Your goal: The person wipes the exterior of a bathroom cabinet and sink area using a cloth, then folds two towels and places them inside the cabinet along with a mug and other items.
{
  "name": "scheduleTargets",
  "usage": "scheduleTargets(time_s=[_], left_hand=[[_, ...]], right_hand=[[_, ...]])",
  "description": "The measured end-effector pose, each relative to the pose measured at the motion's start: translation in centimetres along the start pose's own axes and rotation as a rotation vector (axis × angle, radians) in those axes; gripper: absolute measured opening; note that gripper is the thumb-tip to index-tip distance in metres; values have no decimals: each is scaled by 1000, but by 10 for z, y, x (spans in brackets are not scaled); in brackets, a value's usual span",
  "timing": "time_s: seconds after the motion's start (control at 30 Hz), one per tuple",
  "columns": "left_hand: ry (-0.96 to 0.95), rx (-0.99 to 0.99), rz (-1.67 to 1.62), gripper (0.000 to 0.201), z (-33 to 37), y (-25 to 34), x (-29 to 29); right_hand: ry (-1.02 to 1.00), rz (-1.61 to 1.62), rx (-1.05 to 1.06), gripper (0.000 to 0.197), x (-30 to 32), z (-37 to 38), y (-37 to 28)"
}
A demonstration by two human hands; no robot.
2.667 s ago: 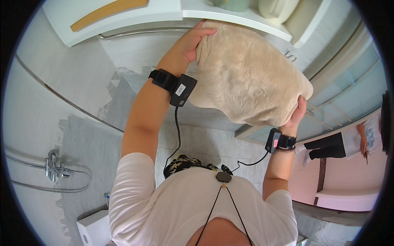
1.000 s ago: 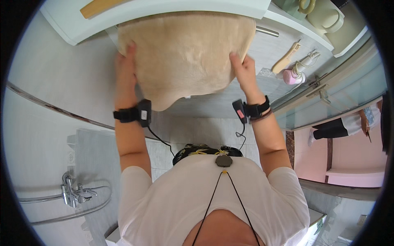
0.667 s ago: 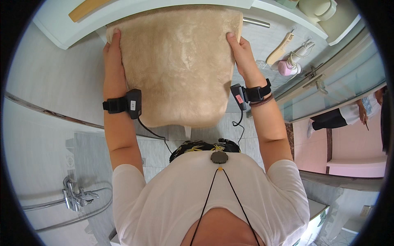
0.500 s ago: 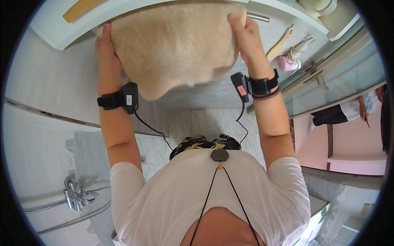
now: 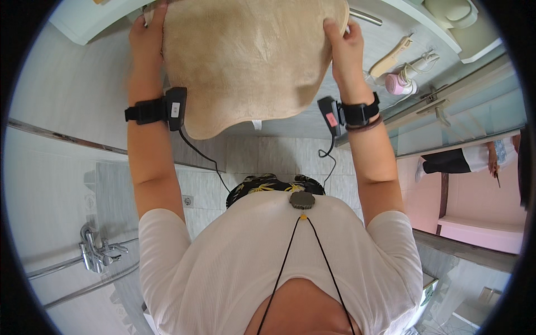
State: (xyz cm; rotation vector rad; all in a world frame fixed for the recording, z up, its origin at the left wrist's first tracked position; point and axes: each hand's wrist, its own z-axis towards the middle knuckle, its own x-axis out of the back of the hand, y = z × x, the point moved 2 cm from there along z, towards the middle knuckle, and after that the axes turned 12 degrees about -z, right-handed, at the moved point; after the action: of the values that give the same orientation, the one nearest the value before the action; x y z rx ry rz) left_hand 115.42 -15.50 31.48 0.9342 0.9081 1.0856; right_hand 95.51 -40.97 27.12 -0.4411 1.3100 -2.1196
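A beige plush mat (image 5: 245, 61) with a wavy lower edge hangs spread between my two hands, at the top of the view. My left hand (image 5: 147, 42) grips its left edge near the far corner. On the opposite side, my right hand (image 5: 345, 49) pinches the mat's right edge, thumb on the front face and fingers behind. A small white tag (image 5: 257, 124) sticks out below the mat's lower edge. The mat hides part of the wall and whatever is behind it.
A metal bar (image 5: 365, 17) juts out beside the mat. To the right hang a pale comb (image 5: 391, 58) and a pink-and-white hair dryer (image 5: 401, 84), near a glass door (image 5: 463, 117). A person (image 5: 474, 158) stands beyond the doorway. A chrome faucet (image 5: 99, 249) is at lower left.
My left hand has moved farther away, up the view, with its side of the mat. The mat faces me more fully, and its tag shows more clearly.
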Motion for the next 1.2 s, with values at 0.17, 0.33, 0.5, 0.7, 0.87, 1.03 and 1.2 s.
scheduleTargets(time_s=[0.17,0.33,0.5,0.7,0.87,1.03,1.2], left_hand=[[-195,221,-241,53,-51,-92,37],[-485,-11,-80,51,-97,-48,-3],[-320,-106,-20,53,-94,1,-28],[-357,176,-345,50,-81,2,4],[-365,65,-263,63,-72,-56,31],[-124,-82,-11,69,-118,-112,5],[73,-237,173,63,-156,-136,-10]], right_hand=[[-571,-94,-270,44,13,-33,54],[-488,68,-418,42,26,-38,51],[-312,196,-436,47,41,-25,21],[-314,130,-428,48,37,-16,10],[-438,-102,-400,47,29,-31,47],[-441,-197,-440,33,30,-37,66],[-326,-205,-505,17,27,-24,78]])
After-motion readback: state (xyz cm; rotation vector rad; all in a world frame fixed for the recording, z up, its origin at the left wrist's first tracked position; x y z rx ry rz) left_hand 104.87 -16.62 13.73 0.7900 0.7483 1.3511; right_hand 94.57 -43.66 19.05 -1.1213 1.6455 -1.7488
